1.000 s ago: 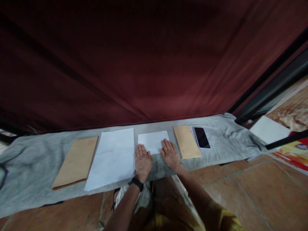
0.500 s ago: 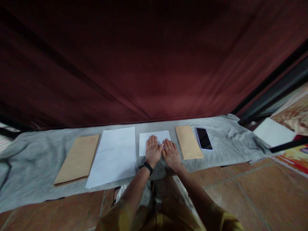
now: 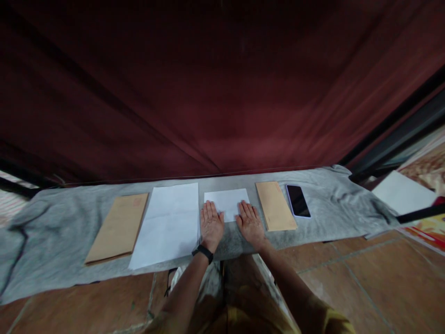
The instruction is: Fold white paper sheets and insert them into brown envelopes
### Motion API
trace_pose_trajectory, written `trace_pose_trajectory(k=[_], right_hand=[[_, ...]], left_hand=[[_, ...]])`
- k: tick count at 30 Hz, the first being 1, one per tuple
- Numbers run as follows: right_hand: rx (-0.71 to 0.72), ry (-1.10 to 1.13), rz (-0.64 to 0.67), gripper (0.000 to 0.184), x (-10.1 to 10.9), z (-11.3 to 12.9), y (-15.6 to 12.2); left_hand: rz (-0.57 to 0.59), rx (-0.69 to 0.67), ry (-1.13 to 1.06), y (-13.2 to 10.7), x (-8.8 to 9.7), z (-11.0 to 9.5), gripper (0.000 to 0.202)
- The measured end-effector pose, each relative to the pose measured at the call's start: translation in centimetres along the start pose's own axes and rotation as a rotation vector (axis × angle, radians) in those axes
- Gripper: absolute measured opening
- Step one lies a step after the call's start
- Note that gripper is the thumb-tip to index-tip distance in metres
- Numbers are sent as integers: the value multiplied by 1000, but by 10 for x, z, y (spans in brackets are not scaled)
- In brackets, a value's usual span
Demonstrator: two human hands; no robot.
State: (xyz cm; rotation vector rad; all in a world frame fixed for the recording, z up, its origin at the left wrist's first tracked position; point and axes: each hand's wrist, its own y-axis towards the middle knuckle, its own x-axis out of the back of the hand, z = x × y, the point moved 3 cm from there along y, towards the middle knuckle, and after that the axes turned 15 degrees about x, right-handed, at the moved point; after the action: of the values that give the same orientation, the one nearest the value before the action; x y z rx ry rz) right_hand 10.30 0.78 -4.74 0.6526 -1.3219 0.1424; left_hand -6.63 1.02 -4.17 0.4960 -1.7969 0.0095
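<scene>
A white sheet of paper [image 3: 227, 198], small and perhaps folded, lies flat in front of me. My left hand [image 3: 212, 226] rests palm down over its near left corner, fingers straight, a black band on the wrist. Over the near right corner lies my right hand [image 3: 251, 223], also flat with fingers stretched. To the left is a stack of larger white paper [image 3: 170, 218], with large brown envelopes [image 3: 120, 225] beyond it. Smaller brown envelopes [image 3: 276, 205] lie just right of my right hand.
A phone [image 3: 298, 201] with a pale purple edge lies right of the small envelopes. Everything rests on a grey cloth [image 3: 333, 199] along a narrow surface. A dark red curtain [image 3: 222, 116] hangs behind it. Tiled floor [image 3: 347, 273] shows below.
My hands have moved apart from the middle of the small white sheet towards its two near corners, uncovering its centre. The view has shifted slightly.
</scene>
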Motion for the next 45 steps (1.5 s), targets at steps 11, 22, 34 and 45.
trace_pose_trajectory(k=[11,22,34,45], right_hand=[[1,-9,12,52,-3,-1,0],[-41,73,156,45,10,-19,41],[31,107,348,36,7,-49,126],[-74,328,411,17,4,-70,155]], left_hand=[[141,-287,0,-50,22,-3,52],[167,-337,25,-52,28,-3,52],[152,-347,10,-52,29,-2,52],[128,-367,-61,-53,35,-1,45]])
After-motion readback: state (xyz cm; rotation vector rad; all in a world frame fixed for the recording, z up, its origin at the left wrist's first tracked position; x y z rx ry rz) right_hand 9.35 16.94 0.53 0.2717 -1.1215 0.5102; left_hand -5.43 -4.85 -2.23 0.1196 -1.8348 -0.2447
